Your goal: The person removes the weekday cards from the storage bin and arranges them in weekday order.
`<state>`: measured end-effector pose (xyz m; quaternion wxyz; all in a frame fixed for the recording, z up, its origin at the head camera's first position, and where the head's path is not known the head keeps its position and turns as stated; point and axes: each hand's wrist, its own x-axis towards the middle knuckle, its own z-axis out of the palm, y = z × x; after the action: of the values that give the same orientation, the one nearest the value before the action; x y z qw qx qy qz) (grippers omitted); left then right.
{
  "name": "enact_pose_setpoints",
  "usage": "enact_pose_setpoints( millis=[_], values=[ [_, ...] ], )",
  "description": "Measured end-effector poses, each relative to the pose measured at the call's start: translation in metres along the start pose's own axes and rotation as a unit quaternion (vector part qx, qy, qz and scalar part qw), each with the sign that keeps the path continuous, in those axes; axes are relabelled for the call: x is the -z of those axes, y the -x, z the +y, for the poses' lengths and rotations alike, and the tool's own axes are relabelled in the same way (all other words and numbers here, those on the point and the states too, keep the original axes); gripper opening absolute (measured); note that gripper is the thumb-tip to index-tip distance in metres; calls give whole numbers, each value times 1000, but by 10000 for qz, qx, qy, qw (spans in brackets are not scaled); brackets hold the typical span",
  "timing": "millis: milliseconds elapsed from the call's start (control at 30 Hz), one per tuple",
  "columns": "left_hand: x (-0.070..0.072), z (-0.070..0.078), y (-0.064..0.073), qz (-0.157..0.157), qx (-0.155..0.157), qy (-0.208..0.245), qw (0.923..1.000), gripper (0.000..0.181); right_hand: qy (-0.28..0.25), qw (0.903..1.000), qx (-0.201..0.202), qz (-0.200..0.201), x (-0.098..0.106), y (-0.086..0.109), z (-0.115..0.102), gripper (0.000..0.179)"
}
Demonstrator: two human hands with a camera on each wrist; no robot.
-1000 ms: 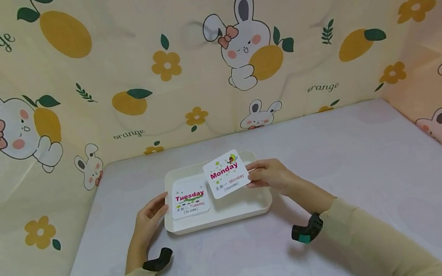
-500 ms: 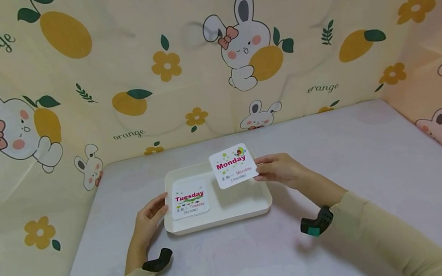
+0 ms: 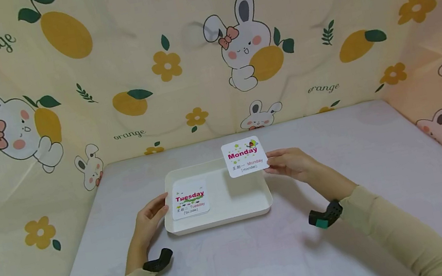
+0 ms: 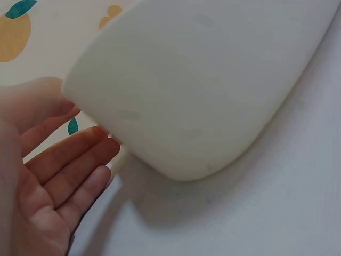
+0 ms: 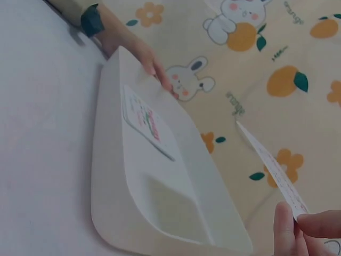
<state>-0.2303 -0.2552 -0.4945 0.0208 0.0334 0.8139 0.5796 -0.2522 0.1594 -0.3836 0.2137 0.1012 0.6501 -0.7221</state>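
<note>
A white square card printed "Monday" [image 3: 244, 157] is pinched at its right edge by the right hand [image 3: 290, 164]. It is raised over the back right corner of a white tray [image 3: 243, 214]. In the right wrist view, the card [image 5: 274, 170] shows almost edge-on between thumb and fingers. A second card, printed "Tuesday" [image 3: 189, 200], lies flat in the tray's left part. The left hand [image 3: 150, 219] is at the tray's left end, fingertips against the rim. In the left wrist view, its fingers [image 4: 74, 165] are fairly straight, with the palm turned to the camera.
The tray rests on a pale cloth-covered table [image 3: 244, 267]. Behind and at both sides rises a cloth backdrop [image 3: 194, 88] printed with rabbits and oranges. A black wrist device [image 3: 325, 215] sits at the right sleeve's end, another wrist device [image 3: 158, 261] at the left.
The right hand has carried the Monday card right and slightly up and away, uncovering the tray's middle. The card has turned to sit more level. The left hand, tray and Tuesday card stay put.
</note>
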Motion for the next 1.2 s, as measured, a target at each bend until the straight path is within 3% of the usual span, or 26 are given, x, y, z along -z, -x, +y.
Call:
enact_pose_setpoints(
  millis=[333, 800, 1200],
  values=[
    [0, -1, 0, 11, -124, -68, 9999, 48, -285, 9991, -228, 213, 15, -3, -6, 54],
    [1, -1, -1, 6, 61, -56, 10000, 48, -849, 9958, -312, 171, 37, -10, -9, 60],
    [2, -2, -1, -6, 140, -109, 9998, 48, -1062, 9918, -563, 436, 53, -14, -11, 62]
  ],
)
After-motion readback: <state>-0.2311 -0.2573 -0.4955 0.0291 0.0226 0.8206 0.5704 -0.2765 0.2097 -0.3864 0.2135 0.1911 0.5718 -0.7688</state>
